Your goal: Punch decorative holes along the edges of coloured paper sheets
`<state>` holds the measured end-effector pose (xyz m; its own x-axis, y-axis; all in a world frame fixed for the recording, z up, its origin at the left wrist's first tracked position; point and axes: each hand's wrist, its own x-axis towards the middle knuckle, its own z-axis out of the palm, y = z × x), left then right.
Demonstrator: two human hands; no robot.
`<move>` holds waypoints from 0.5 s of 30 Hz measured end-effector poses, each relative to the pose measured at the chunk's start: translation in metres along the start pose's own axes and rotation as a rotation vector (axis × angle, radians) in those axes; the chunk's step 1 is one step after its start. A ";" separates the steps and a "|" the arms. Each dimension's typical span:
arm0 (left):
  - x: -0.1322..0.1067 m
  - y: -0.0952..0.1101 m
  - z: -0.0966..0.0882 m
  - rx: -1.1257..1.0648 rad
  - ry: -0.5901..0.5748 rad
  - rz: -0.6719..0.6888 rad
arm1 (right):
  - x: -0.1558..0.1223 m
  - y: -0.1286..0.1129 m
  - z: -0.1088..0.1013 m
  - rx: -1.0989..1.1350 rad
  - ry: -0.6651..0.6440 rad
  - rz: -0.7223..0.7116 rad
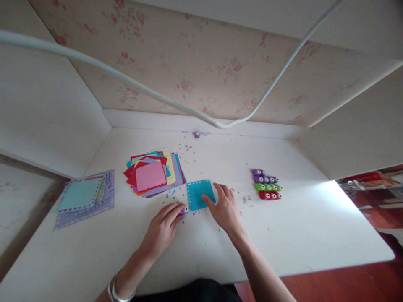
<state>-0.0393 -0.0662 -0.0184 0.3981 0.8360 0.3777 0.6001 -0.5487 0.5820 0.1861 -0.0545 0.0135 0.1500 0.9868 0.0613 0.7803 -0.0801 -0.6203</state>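
Observation:
A square of blue paper (pixel 198 197) lies on the table in front of me, with small punched holes along its left and top edges. My left hand (pixel 168 218) is closed around a small purple craft punch (pixel 184 210) at the paper's lower left corner; the fingers hide most of the punch. My right hand (pixel 223 205) rests at the paper's right side, thumb on top of it and fingers spread past its edge. Tiny punched bits (pixel 172 194) lie scattered by the paper.
A pile of coloured paper sheets (pixel 151 176) lies left of the blue square. Hole-edged sheets (pixel 80 195) are stacked farther left. Rows of purple, green and red punches (pixel 267 184) stand at right. Another purple punch (pixel 197 134) is near the wall. A white cable (pixel 157 95) hangs across.

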 end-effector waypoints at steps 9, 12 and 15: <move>0.002 -0.006 -0.008 0.168 -0.049 -0.015 | 0.008 0.025 0.000 -0.094 -0.157 0.062; 0.003 -0.005 -0.006 0.149 -0.078 -0.034 | 0.008 0.027 -0.002 0.001 -0.139 0.043; 0.004 -0.003 -0.003 0.017 -0.058 -0.098 | 0.004 0.028 -0.004 0.183 -0.112 0.031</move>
<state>-0.0416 -0.0610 -0.0162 0.3762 0.8841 0.2771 0.6497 -0.4650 0.6014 0.2116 -0.0533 -0.0004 0.0956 0.9946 -0.0410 0.6512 -0.0937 -0.7531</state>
